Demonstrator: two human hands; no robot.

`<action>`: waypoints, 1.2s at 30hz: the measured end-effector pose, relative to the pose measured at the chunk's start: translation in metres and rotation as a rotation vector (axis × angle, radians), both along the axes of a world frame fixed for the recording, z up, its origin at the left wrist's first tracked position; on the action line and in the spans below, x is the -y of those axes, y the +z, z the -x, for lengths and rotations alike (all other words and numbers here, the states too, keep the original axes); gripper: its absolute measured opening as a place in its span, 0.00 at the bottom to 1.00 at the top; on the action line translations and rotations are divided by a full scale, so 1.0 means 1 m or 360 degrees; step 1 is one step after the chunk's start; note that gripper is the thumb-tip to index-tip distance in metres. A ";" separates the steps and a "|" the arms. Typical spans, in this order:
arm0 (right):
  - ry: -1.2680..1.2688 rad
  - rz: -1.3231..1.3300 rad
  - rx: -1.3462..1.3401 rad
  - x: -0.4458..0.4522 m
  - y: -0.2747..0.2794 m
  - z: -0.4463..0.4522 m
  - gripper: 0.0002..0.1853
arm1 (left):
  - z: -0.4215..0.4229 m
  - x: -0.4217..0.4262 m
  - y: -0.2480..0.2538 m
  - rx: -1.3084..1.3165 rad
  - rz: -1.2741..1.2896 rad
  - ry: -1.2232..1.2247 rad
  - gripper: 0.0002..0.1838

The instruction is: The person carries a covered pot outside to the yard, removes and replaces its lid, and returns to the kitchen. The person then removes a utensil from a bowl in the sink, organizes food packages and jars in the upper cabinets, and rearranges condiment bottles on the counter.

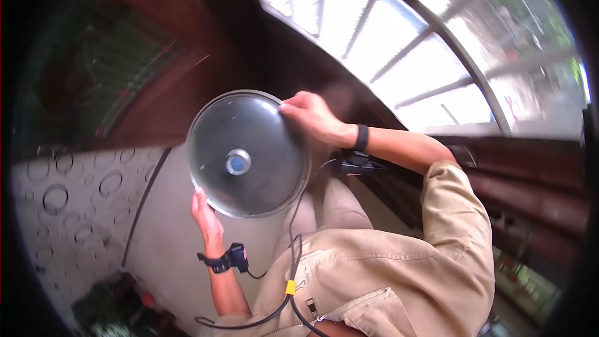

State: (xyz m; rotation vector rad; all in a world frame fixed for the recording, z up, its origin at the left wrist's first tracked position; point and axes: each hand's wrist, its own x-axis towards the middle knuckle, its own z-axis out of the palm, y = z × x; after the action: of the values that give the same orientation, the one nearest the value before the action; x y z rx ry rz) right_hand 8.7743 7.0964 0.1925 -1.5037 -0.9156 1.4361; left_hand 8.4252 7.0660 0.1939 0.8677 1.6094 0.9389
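Note:
A round glass pot lid (pixel 243 131) with a metal rim is held up in front of my body. At its middle is a small round silver fitting (pixel 238 162) with a blue centre. My right hand (pixel 312 115) grips the upper right rim, thumb on the near face and fingers bent behind it. At the lower left edge my left hand (pixel 207 215) holds the rim with its fingertips; part of its fingers is hidden. Both wrists wear dark straps, and a small black device (pixel 237 256) sits on the left one.
A barred window (pixel 399 43) lies at the upper right, over a dark reddish wooden ledge (pixel 530 187). White ring-patterned cloth or paper (pixel 81 206) is at the left. Black cables (pixel 293 274) with a yellow clip hang across my tan jacket (pixel 399 256). Dark wood furniture (pixel 156 100) stands behind the lid.

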 end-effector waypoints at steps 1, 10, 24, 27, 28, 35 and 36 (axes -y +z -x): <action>0.0030 -0.0013 0.0052 -0.014 -0.011 -0.006 0.17 | -0.007 -0.012 -0.002 -0.0045 0.0036 0.0035 0.21; -0.0116 -0.0022 0.0067 -0.027 -0.061 0.066 0.14 | 0.067 -0.029 -0.014 -0.0301 0.0236 -0.0015 0.20; -0.0015 -0.0060 0.0059 -0.049 -0.111 0.106 0.12 | 0.109 -0.033 -0.065 -0.0380 0.0245 0.0049 0.21; 0.0057 -0.0136 0.0095 -0.045 -0.122 0.106 0.12 | 0.108 -0.026 -0.068 -0.0418 0.0319 0.0086 0.22; 0.0070 -0.0035 0.0009 -0.041 -0.125 0.109 0.12 | 0.113 -0.024 -0.070 -0.0413 0.0327 0.0075 0.22; 0.0022 0.0264 -0.0330 -0.043 -0.134 0.119 0.15 | 0.125 -0.032 -0.071 -0.0364 0.0424 0.0038 0.21; 0.0015 0.0288 -0.0331 -0.044 -0.127 0.118 0.15 | 0.122 -0.035 -0.069 -0.0371 0.0425 0.0037 0.21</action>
State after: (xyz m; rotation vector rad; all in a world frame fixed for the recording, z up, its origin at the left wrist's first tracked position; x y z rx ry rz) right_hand 8.6565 7.1406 0.0657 -1.4467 -0.6824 1.6838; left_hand 8.3031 7.1006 0.1245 0.7941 1.8974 0.6355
